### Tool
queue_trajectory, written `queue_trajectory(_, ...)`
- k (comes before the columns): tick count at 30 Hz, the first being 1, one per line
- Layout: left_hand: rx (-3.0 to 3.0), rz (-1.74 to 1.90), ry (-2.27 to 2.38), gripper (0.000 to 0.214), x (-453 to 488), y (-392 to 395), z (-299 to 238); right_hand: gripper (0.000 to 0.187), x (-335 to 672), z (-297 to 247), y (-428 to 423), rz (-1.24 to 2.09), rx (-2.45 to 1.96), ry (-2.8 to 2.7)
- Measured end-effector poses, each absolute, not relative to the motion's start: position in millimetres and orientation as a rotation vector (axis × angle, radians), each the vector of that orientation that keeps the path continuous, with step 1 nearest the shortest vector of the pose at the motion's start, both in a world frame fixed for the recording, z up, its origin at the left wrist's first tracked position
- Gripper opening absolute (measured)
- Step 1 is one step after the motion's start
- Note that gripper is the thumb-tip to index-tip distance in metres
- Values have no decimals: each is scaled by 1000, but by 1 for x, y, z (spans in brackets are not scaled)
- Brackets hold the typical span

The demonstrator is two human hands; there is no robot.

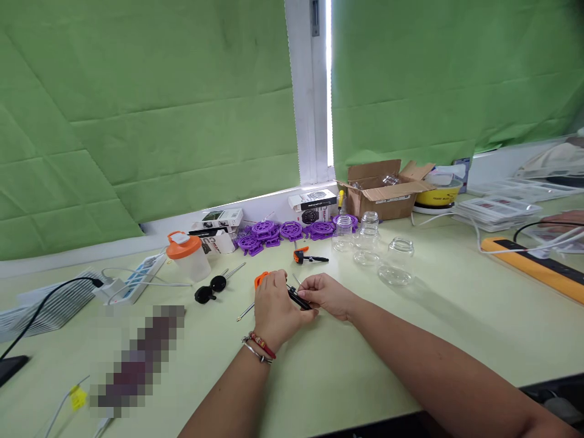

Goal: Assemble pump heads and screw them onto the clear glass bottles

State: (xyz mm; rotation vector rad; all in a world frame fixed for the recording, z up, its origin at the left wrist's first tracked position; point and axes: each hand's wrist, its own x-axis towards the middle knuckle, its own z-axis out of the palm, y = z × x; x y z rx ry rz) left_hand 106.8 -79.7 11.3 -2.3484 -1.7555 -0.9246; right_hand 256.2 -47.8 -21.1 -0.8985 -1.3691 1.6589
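Observation:
My left hand (278,310) is wrapped round an orange-and-black clamp-like tool (261,279), hiding most of it. The tool's black part (298,299) reaches out between my two hands. My right hand (326,295) pinches at this black part, where a thin metal rod (296,278) shows beside the fingertips. A second metal rod (245,312) with a brass-coloured tip pokes out left of my left hand. Beyond my hands lies a similar orange-and-black tool (301,255). Two black round-headed pieces with metal shafts (218,283) rest to the left.
Clear jars (396,263) stand at the right, near an open cardboard box (381,198). Several purple plastic pieces (291,230) line the back by printed boxes (312,204). An orange-lidded shaker bottle (188,255) and a power strip (143,281) are at left.

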Motion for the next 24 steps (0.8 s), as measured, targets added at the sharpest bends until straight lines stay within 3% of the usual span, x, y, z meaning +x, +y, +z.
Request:
queue_trajectory(11, -2407, -1075, -2001, 70, 100, -83, 21, 14, 254, -13, -53, 1292, -926, -1588)
queue_trajectory(16, -2487, -1206, -2121, 71, 93, -84, 29, 8, 256, -5, -59, 1278, -984, -1492)
queue_trajectory(24, -2492, -937, -1739, 72, 97, -85, 24, 10, 277, -18, -39, 1291, -1218, -1458)
